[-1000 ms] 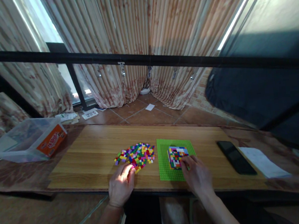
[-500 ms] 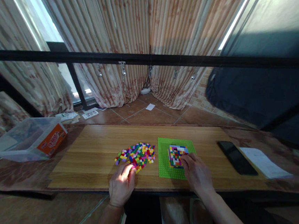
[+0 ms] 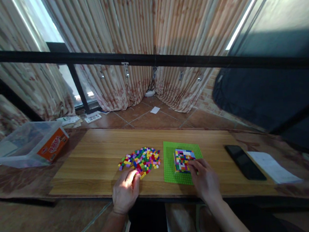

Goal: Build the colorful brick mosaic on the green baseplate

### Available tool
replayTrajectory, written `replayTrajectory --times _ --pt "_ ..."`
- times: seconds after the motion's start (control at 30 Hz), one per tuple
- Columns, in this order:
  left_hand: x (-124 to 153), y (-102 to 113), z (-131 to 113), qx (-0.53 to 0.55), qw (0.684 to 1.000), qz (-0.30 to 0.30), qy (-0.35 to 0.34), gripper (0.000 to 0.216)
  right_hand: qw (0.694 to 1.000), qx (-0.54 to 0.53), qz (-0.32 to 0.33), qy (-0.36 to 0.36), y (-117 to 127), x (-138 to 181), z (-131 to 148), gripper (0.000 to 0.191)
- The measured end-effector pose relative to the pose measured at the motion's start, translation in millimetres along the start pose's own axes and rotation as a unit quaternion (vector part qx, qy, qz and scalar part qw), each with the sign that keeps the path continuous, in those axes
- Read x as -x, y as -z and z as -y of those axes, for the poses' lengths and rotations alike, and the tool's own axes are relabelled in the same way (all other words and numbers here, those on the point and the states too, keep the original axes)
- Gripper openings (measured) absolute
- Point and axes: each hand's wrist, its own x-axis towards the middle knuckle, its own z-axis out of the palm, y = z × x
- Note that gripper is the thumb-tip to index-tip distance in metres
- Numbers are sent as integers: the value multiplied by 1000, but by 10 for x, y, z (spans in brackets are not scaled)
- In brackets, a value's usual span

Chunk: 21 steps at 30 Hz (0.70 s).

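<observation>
A green baseplate [image 3: 171, 172] lies on the wooden board [image 3: 98, 153], with a block of small multicoloured bricks [image 3: 183, 159] built on it. My right hand [image 3: 205, 181] rests at the block's near right corner, fingertips touching it, fingers curled. A loose pile of coloured bricks [image 3: 142, 159] lies left of the plate. My left hand [image 3: 125, 192] sits at the pile's near edge, its fingers bent down onto the bricks. What those fingers hold, if anything, is hidden.
A black phone [image 3: 242, 161] and a white paper [image 3: 272, 167] lie to the right. A clear plastic box with an orange label [image 3: 29, 144] stands at the far left. A black rail [image 3: 149, 61] and curtains are behind the board.
The view has shifted slightly. My right hand has slid a little right and nearer along the block's corner. My left hand has stayed at the pile's edge.
</observation>
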Motion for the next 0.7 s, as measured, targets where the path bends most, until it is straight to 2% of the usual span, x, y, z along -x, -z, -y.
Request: replayTrajectory --times 0.3,0.5,0.57,0.7 --pt "-9 -5 10 15 1000 -1 0 19 994 80 -21 75 -15 112 -64 28" --pt "8 -24 29 10 1000 -4 3 21 992 94 10 89 -5 119 -94 31" --pt "7 -22 27 9 1000 -5 3 21 993 84 6 81 8 142 -89 31" --pt "-2 -4 11 4 1000 -6 0 21 997 -2 -47 61 5 267 39 29"
